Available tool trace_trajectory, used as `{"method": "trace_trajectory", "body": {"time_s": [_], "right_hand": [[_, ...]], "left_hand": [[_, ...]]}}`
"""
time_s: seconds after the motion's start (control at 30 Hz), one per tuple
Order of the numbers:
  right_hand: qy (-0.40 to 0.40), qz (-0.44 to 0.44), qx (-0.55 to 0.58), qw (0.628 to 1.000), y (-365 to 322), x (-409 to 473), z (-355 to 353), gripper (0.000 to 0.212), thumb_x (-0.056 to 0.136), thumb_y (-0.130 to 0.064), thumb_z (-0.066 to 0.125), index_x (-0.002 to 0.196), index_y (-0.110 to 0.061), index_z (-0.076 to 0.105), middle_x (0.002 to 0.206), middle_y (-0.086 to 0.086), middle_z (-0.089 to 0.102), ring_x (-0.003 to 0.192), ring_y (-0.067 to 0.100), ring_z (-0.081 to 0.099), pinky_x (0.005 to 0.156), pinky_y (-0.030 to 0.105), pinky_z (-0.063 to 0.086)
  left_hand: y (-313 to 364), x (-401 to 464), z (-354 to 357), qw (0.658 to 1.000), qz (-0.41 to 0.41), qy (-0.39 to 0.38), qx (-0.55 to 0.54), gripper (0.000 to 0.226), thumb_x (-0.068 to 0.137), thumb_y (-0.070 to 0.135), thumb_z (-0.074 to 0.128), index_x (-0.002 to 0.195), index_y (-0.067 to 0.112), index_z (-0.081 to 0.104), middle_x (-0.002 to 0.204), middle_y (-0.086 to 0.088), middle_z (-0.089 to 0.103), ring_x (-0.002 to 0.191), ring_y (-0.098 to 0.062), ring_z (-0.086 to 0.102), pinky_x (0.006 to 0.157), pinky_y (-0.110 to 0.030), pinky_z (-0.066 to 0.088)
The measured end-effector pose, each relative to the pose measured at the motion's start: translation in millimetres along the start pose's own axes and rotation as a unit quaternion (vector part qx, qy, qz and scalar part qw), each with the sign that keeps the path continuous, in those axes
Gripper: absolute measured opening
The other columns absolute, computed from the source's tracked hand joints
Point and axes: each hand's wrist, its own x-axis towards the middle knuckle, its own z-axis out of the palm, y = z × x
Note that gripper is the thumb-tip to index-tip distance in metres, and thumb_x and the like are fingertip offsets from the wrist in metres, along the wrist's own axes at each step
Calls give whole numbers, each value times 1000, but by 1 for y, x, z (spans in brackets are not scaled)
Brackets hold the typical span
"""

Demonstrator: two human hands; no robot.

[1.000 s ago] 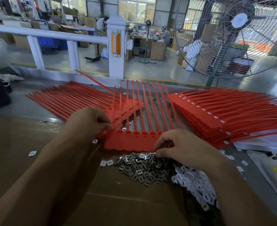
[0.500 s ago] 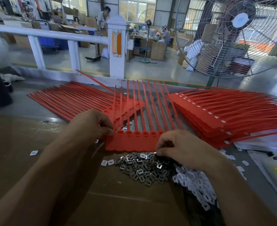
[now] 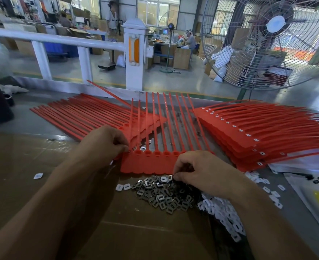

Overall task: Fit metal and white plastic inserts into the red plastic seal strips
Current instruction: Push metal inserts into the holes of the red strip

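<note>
Red seal strips (image 3: 151, 164) lay centre; left hand (image 3: 104, 145) pinched their left edge, right hand (image 3: 201, 169) pinched at the metal inserts (image 3: 162, 196).

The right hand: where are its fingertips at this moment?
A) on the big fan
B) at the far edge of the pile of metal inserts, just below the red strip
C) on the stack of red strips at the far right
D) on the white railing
B: the right hand has its fingertips curled down at the far edge of the metal inserts, right below the red strip.
</note>
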Motion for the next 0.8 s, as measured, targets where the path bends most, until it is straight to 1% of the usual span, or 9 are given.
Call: {"method": "trace_trajectory", "body": {"time_s": [0.1,0.23,0.33,0.4,0.47,0.53,0.63,0.73,0.8], "right_hand": [[0,3,14,1000,2,-1,-1,8,96,-38,71,88,-39,69,93,-23,68,89,-13,60,74,15,46],[5,10,38,999,3,-3,-2,9,100,-38,66,91,-37,67,90,-22,68,84,-10,63,68,16,46],[53,0,82,995,2,-2,0,11,101,-39,63,91,-37,66,86,-30,65,75,-9,61,66,15,42],[105,-2,147,984,0,3,6,11,100,-37,65,90,-34,68,83,-23,68,69,-6,61,66,18,42],[140,11,243,960,-5,8,12,10,98,-30,69,89,-30,72,79,-15,71,62,-4,59,65,19,45],[160,25,305,939,-9,12,17,11,98,-23,69,90,-27,74,77,-11,73,61,-2,58,62,19,47],[164,35,360,918,-12,15,20,16,99,-15,68,90,-26,77,74,-7,73,61,3,59,59,20,51],[151,27,386,910,-13,16,21,14,98,-13,69,96,-25,76,68,-8,68,59,5,60,58,18,51],[155,22,391,907,-13,17,22,12,97,-15,71,104,-25,74,71,-7,70,60,5,62,58,19,52]], "left_hand": [[0,-1,0,1000,-5,8,-24,16,88,25,77,75,35,73,77,18,71,73,-1,67,69,-30,57],[1,-2,-1,997,20,57,-40,21,89,24,76,73,35,70,71,17,69,69,4,64,61,-22,47],[6,-4,-1,992,54,95,-62,20,90,24,75,75,36,70,72,16,69,72,5,64,60,-20,45],[15,-8,3,989,95,88,-72,19,90,25,74,78,39,68,75,20,69,75,5,64,61,-17,45],[26,-13,10,986,134,62,-77,19,89,27,74,83,43,66,81,27,67,80,9,63,62,-9,43],[34,-16,19,982,161,46,-90,17,88,26,75,89,41,69,85,25,68,84,7,63,65,-6,45],[43,-19,29,974,196,44,-103,12,87,26,77,96,34,73,89,21,68,88,0,63,72,-9,46],[48,-21,34,968,222,33,-108,12,87,30,75,98,34,72,89,20,66,86,-4,61,71,-13,46],[51,-22,36,965,233,19,-121,12,88,31,74,99,34,72,90,18,66,85,-6,62,70,-14,46]]}}
